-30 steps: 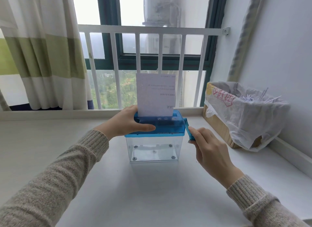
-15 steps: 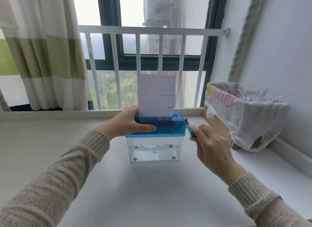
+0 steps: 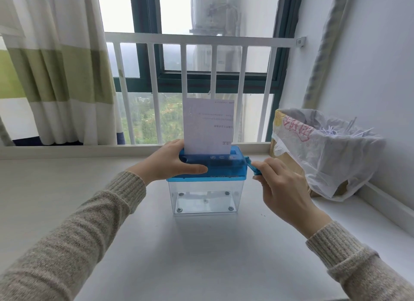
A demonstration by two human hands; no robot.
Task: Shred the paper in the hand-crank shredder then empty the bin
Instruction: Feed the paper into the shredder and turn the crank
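Paper (image 3: 208,126) stands upright in the slot of the blue shredder top (image 3: 215,166), above the clear bin (image 3: 206,197) at the middle of the white sill (image 3: 67,188). The left hand (image 3: 168,161) grips the top's 9 o'clock end, thumb along the front. The right hand (image 3: 282,188) pinches the crank (image 3: 252,167) at 3 o'clock. A bag-lined box (image 3: 324,152) sits near at 2 o'clock; bare sill spreads toward 6 and 9 o'clock.

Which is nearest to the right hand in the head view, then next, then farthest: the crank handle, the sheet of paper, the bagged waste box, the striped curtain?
1. Crank handle: pinched by the right hand.
2. Sheet of paper: upright in the shredder slot, to the hand's left.
3. Bagged waste box: to the right; too close to call against the paper.
4. Striped curtain: far left.
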